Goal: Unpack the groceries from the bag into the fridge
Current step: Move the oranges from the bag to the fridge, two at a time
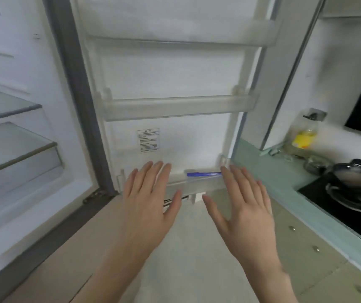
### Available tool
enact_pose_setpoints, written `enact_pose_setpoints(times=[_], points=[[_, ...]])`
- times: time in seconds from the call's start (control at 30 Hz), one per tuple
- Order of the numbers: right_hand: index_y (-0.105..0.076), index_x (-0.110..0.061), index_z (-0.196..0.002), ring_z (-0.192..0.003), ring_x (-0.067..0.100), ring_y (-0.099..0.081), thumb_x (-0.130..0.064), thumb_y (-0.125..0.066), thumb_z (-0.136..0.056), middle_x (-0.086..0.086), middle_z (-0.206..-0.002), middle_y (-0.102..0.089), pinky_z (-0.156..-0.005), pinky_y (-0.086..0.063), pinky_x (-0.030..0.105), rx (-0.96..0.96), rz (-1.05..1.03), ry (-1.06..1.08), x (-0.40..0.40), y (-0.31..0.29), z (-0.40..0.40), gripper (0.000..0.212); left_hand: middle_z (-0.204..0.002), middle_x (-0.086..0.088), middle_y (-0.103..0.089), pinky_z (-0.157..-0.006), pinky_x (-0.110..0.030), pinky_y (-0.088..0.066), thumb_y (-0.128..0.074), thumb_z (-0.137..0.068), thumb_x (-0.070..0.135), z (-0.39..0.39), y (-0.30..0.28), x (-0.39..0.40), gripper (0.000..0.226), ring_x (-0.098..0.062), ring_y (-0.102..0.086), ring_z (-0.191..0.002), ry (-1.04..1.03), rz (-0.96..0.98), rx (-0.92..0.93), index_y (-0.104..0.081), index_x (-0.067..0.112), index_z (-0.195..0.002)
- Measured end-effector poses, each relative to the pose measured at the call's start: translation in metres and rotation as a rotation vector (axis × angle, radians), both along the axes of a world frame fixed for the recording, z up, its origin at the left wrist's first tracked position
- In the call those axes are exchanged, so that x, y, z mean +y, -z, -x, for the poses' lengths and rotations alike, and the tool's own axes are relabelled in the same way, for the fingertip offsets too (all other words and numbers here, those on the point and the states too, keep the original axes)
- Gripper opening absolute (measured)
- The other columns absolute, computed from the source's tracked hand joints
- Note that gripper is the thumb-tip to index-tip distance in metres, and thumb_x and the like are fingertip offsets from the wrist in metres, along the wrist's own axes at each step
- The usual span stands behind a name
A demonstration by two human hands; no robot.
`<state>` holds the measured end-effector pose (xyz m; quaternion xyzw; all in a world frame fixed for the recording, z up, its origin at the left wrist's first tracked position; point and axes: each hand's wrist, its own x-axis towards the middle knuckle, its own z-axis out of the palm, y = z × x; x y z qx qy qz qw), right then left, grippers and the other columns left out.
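Both flat hands, left hand (pixel 147 202) and right hand (pixel 244 206), frame the door shelf (pixel 199 184).

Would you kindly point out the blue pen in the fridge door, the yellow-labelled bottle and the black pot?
blue pen (pixel 203 174), head view, middle of its barrel.
yellow-labelled bottle (pixel 304 137), head view, its yellow label.
black pot (pixel 354 182), head view, its lid.

A home kitchen. On the left stands an open fridge (pixel 33 127) with glass shelves (pixel 7 106), its door (pixel 170 84) swung wide and lined with clear racks. On the right runs a pale green counter (pixel 267 171) with drawers (pixel 306 248) beneath, carrying a black cooktop (pixel 319 193), a dark pot (pixel 354 182) and, farther back, a yellow-labelled bottle (pixel 305 136).
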<state>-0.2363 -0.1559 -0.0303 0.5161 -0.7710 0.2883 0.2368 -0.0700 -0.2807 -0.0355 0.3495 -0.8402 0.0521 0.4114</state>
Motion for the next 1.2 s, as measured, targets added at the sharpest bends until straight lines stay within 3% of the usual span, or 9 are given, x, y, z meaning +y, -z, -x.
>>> enact_pose_setpoints(times=[0.23, 0.6, 1.2], points=[[-0.055, -0.018, -0.145, -0.145, 0.027, -0.045, -0.062, -0.048, -0.098, 0.004, -0.147, -0.058, -0.122, -0.031, 0.047, -0.034, -0.106, 0.281, 0.123, 0.021, 0.087, 0.065, -0.138, -0.006, -0.062, -0.113, -0.048, -0.040, -0.051, -0.098, 0.043, 0.117, 0.017, 0.085, 0.052, -0.030, -0.055, -0.132, 0.252, -0.054, -0.085, -0.059, 0.011, -0.137], [-0.061, -0.018, -0.139, -0.137, 0.028, -0.054, -0.063, -0.046, -0.097, 0.002, -0.139, -0.064, -0.117, -0.040, 0.046, -0.122, -0.104, 0.593, 0.300, 0.032, 0.195, 0.063, -0.135, -0.004, -0.063, -0.107, -0.048, -0.044, -0.052, -0.099, 0.044, 0.275, 0.032, 0.230, 0.049, -0.029, -0.056, -0.125, 0.593, -0.056, -0.183, -0.061, 0.012, -0.134], [-0.067, -0.017, -0.129, -0.113, 0.025, -0.068, -0.066, -0.051, -0.094, -0.001, -0.124, -0.072, -0.096, -0.054, 0.039, -0.094, -0.113, 1.025, 0.506, 0.052, 0.294, 0.061, -0.138, -0.002, -0.062, -0.112, -0.047, -0.041, -0.043, -0.099, 0.050, 0.461, 0.044, 0.418, 0.055, -0.025, -0.053, -0.132, 1.020, -0.060, -0.266, -0.060, 0.014, -0.137]])
